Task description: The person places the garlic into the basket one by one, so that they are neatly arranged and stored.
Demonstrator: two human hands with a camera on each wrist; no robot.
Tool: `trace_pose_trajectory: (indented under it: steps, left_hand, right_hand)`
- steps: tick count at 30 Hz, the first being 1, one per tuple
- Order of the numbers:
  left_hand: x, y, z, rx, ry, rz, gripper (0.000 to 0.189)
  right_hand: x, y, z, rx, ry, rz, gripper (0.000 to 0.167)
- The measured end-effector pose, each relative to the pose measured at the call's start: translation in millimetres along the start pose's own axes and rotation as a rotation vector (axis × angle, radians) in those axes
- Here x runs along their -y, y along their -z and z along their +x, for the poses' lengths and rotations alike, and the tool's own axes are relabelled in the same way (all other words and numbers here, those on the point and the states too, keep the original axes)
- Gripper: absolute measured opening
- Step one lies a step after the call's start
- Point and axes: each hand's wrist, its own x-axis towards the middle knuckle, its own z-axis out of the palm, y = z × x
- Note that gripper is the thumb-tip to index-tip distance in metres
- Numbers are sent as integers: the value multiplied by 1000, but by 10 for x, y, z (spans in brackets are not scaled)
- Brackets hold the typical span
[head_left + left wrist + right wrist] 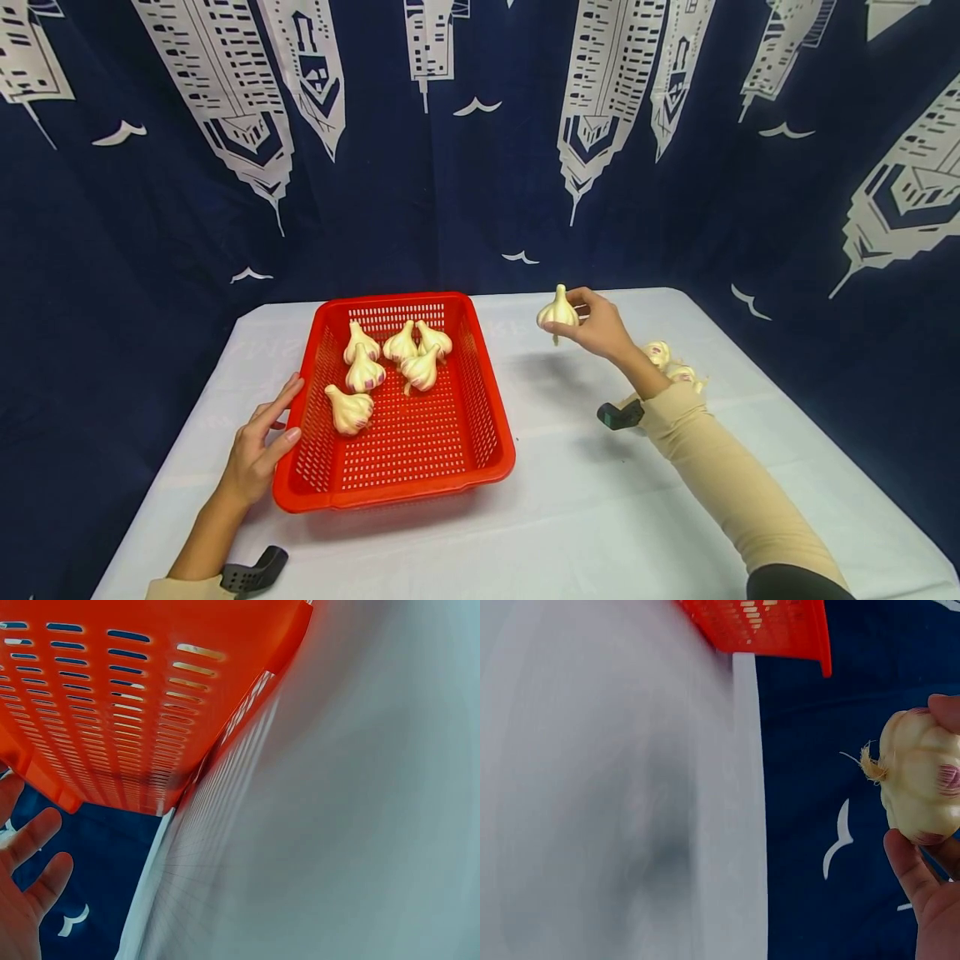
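My right hand (602,327) pinches a garlic bulb (557,310) between thumb and fingers, holding it above the table to the right of the basket. In the right wrist view this garlic bulb (922,776) shows pale skin, purple patches and a tuft of dry roots. At the left side of a red plastic basket (491,400), my left hand (253,454) rests with its fingers extended along the rim. The left wrist view shows those fingers (46,881) spread beside the slotted basket wall. Several garlic bulbs (365,371) lie in the back and left of the basket.
More garlic bulbs (684,373) lie on the white-covered table (592,525) at the right, partly hidden behind my right forearm. A dark blue cloth (427,192) with white building prints hangs behind the table. Dark devices (255,572) are strapped at both wrists.
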Motion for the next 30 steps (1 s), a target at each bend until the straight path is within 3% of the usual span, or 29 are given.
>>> trace_pose_trajectory:
  steps: [17, 30]
  left_hand:
    - [8, 11, 2, -1, -6, 1, 63]
    - [-3, 2, 0, 0, 2, 8, 63]
  right_hand:
    - [440, -162, -3, 49, 68, 51, 63]
    - [657, -290, -11, 51, 185, 90, 65]
